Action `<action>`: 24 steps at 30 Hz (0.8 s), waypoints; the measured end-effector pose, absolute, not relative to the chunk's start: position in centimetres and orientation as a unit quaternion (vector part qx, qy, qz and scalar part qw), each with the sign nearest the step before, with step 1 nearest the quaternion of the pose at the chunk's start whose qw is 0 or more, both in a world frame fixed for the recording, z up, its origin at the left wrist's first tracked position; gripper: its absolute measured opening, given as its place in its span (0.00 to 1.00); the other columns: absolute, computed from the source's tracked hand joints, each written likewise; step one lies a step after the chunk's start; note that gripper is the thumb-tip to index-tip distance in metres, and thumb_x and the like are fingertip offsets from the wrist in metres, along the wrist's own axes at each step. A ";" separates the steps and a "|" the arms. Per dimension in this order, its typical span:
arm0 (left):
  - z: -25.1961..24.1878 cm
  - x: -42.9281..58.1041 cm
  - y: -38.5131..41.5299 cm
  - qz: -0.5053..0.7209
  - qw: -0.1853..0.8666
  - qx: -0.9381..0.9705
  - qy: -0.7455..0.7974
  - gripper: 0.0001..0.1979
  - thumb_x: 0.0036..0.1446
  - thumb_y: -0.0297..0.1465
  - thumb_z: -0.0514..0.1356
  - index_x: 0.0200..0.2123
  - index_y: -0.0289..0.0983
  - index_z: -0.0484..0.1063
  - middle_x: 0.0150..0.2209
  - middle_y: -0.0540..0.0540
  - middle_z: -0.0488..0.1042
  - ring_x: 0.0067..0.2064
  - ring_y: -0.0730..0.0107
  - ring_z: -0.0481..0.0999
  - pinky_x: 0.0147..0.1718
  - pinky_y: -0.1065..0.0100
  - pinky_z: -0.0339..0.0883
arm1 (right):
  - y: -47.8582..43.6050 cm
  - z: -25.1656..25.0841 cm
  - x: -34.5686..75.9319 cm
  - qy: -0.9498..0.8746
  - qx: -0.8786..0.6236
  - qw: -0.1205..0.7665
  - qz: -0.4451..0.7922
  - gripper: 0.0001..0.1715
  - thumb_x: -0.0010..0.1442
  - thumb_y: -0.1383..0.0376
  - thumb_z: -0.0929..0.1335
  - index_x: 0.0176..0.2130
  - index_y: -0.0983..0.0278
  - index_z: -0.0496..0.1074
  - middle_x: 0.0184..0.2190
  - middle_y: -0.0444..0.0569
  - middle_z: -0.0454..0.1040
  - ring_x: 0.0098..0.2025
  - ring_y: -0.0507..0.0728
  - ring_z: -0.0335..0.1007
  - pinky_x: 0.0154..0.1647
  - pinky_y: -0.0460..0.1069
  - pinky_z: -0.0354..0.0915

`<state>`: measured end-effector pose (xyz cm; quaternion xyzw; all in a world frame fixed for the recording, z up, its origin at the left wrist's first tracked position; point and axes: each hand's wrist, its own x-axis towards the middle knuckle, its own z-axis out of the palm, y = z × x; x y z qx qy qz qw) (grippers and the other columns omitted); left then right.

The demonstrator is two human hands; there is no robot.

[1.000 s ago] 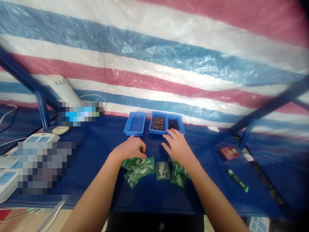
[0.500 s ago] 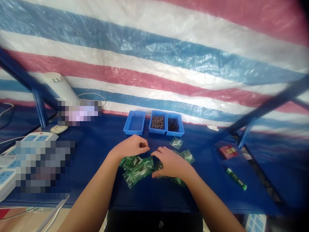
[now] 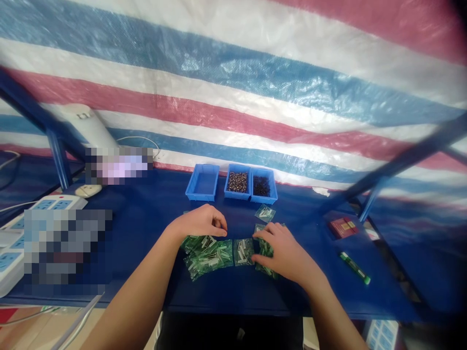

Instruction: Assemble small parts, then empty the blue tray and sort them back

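Note:
Several small green plastic bags (image 3: 209, 253) of white parts lie on the blue table (image 3: 153, 218) in front of me. My left hand (image 3: 200, 224) rests on the left heap, fingers curled and tips pinched together; what they hold is hidden. My right hand (image 3: 286, 253) lies over the right heap, fingers and thumb closed round a green bag (image 3: 265, 249). One bag (image 3: 243, 251) lies between the hands. Another small bag (image 3: 265, 212) lies alone nearer the trays.
Three blue trays stand at the back: an empty one (image 3: 203, 182), one with brownish parts (image 3: 238, 181), one with dark parts (image 3: 261, 185). A red box (image 3: 343, 227) and green marker (image 3: 353, 267) lie right. Power strips (image 3: 54, 201) sit left; blue frame struts (image 3: 401, 160) slant at both sides.
My right hand drew back from the trays to the right heap of bags and closed on one. A small bag now lies near the trays. My left hand barely moved.

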<state>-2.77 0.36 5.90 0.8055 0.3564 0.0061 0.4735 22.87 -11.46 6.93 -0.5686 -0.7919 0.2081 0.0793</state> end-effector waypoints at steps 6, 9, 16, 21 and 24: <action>5.5 -1.7 -0.2 0.013 0.469 0.817 0.336 0.21 0.54 0.43 0.61 0.47 0.40 0.78 0.27 0.48 0.77 0.26 0.68 0.74 0.23 0.70 0.60 | -13.5 6.8 23.0 -0.754 -0.610 -0.019 0.243 0.49 0.49 0.57 0.76 0.65 0.56 0.57 0.52 0.56 0.70 0.50 0.67 0.70 0.43 0.55 0.68; 5.0 -1.0 -0.8 0.032 0.449 0.839 0.305 0.19 0.53 0.44 0.62 0.44 0.41 0.80 0.27 0.46 0.78 0.27 0.66 0.74 0.25 0.69 0.60 | -13.5 6.2 21.8 -0.762 -0.596 -0.034 0.248 0.45 0.53 0.61 0.74 0.65 0.56 0.57 0.52 0.57 0.71 0.50 0.67 0.71 0.43 0.55 0.68; 4.7 -0.8 -1.3 0.065 0.457 0.842 0.278 0.13 0.52 0.43 0.63 0.30 0.42 0.82 0.24 0.46 0.77 0.29 0.65 0.74 0.30 0.67 0.63 | -13.2 5.2 21.0 -0.786 -0.572 -0.004 0.235 0.33 0.54 0.62 0.74 0.57 0.55 0.66 0.45 0.53 0.73 0.44 0.65 0.73 0.37 0.52 0.67; 5.1 -0.8 -1.3 0.065 0.480 0.826 0.290 0.15 0.55 0.43 0.60 0.34 0.41 0.81 0.24 0.46 0.76 0.24 0.68 0.71 0.23 0.69 0.59 | -13.4 5.6 21.0 -0.790 -0.560 0.011 0.251 0.29 0.57 0.58 0.72 0.57 0.53 0.66 0.45 0.51 0.73 0.42 0.62 0.73 0.35 0.51 0.66; 5.2 -0.8 -1.1 0.101 0.464 0.817 0.327 0.17 0.59 0.43 0.56 0.34 0.39 0.79 0.25 0.47 0.75 0.23 0.70 0.69 0.21 0.70 0.56 | -12.3 6.9 21.2 -0.803 -0.542 0.045 0.243 0.23 0.62 0.55 0.67 0.56 0.52 0.67 0.44 0.50 0.74 0.43 0.61 0.73 0.38 0.52 0.67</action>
